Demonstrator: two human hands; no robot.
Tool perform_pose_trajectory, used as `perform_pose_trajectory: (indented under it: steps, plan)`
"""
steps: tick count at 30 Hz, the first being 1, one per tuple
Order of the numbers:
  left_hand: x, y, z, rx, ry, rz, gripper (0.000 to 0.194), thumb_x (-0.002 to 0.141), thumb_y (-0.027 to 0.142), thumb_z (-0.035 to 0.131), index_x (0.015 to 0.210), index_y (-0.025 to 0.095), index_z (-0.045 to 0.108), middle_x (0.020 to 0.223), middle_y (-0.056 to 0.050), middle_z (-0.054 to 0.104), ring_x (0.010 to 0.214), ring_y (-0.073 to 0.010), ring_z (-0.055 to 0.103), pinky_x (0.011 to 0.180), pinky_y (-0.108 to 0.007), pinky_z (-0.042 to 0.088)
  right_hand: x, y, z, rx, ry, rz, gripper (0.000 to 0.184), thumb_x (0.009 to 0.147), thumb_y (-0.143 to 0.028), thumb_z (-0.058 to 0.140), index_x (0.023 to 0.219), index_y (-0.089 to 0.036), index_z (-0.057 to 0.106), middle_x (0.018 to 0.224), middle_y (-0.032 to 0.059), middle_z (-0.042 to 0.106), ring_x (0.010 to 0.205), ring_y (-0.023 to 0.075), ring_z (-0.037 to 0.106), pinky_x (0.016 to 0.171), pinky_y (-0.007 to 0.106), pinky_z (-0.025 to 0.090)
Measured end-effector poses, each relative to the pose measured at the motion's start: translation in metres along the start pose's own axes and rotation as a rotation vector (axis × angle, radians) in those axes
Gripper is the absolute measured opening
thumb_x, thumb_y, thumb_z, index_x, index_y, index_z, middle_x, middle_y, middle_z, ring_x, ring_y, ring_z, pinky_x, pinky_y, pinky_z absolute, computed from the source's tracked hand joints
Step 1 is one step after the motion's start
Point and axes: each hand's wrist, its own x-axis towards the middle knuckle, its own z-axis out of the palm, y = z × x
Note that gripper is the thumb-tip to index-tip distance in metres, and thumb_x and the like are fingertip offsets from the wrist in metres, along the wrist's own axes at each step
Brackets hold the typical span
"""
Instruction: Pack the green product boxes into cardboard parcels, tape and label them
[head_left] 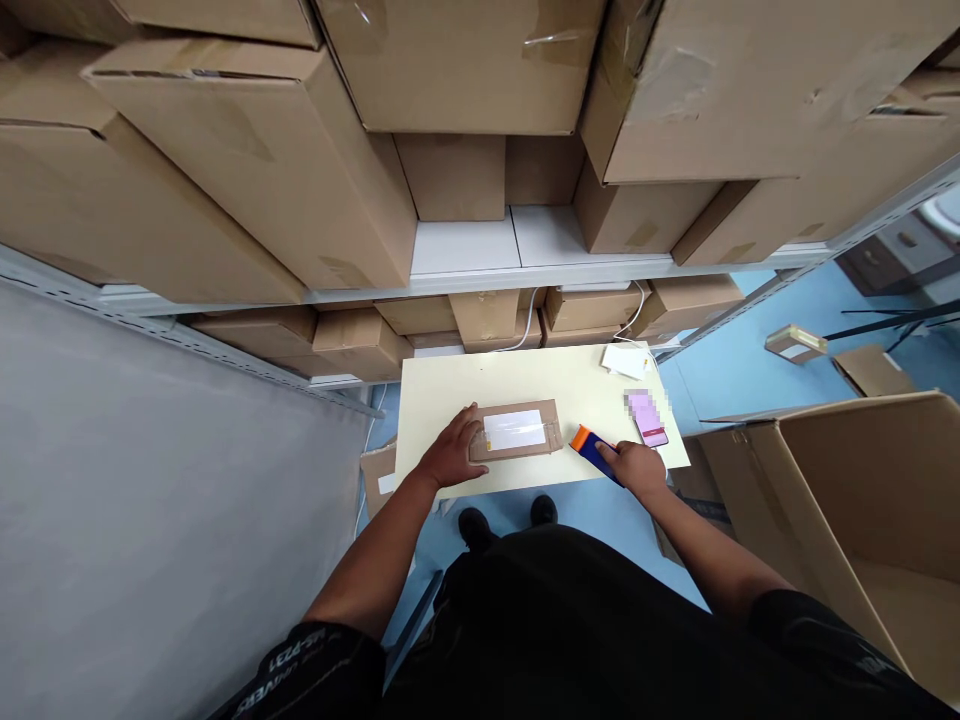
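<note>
A small flat cardboard parcel [525,430] with a white label lies on a pale yellow table [525,380]. My left hand [454,450] rests on the parcel's left end, fingers curled over its edge. My right hand [637,467] grips a blue and orange handheld device [591,447], which lies on the table just right of the parcel. A pink phone [647,418] lies beyond my right hand.
Shelves [465,250] stacked with cardboard boxes rise behind the table. A large open cardboard box [862,520] stands at the right on the blue floor. A white card [625,360] and a cable lie at the table's far right corner. A grey wall is at the left.
</note>
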Motion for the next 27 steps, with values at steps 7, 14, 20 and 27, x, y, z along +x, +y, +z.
perform_pose_trajectory:
  steps: [7,14,20,27]
  plan:
    - [0.019,-0.01,-0.015,-0.053,-0.073,-0.065,0.098,0.059,0.038,0.093,0.146,0.02,0.05,0.169,-0.017,0.025,0.155,-0.0387,0.029,0.126,-0.052,0.034,-0.006,0.007,0.008,0.076,0.014,0.033,0.072,0.1,-0.074,0.028,0.09,-0.022,0.076,0.093,0.0137,0.078,0.093,0.0276,0.073,0.072,0.032,0.045]
    - [0.016,-0.011,-0.01,-0.298,-0.029,-0.2,0.09,0.064,0.05,0.088,0.143,0.022,0.054,0.165,-0.015,0.034,0.15,-0.0364,0.038,0.117,-0.05,0.046,-0.001,0.012,0.029,0.232,0.022,0.106,0.073,0.102,-0.072,0.022,0.089,-0.023,0.074,0.093,0.012,0.077,0.091,0.0261,0.072,0.068,0.03,0.045]
    - [0.023,-0.019,-0.005,-0.587,-0.031,-0.356,0.08,0.069,0.057,0.08,0.137,0.02,0.06,0.161,-0.015,0.043,0.137,-0.034,0.055,0.107,-0.046,0.053,0.011,0.007,0.055,0.23,0.126,0.174,0.061,0.107,-0.056,0.021,0.11,-0.018,0.069,0.101,0.0157,0.075,0.098,0.0289,0.07,0.085,0.035,0.044]
    - [0.031,-0.028,0.003,-0.613,-0.018,-0.432,0.077,0.069,0.055,0.077,0.136,0.02,0.06,0.137,-0.009,0.066,0.12,-0.0283,0.066,0.105,-0.041,0.053,0.027,-0.016,0.08,0.02,0.257,0.119,0.041,0.103,-0.031,0.035,0.122,-0.009,0.064,0.123,0.0239,0.067,0.12,0.0334,0.059,0.096,0.043,0.038]
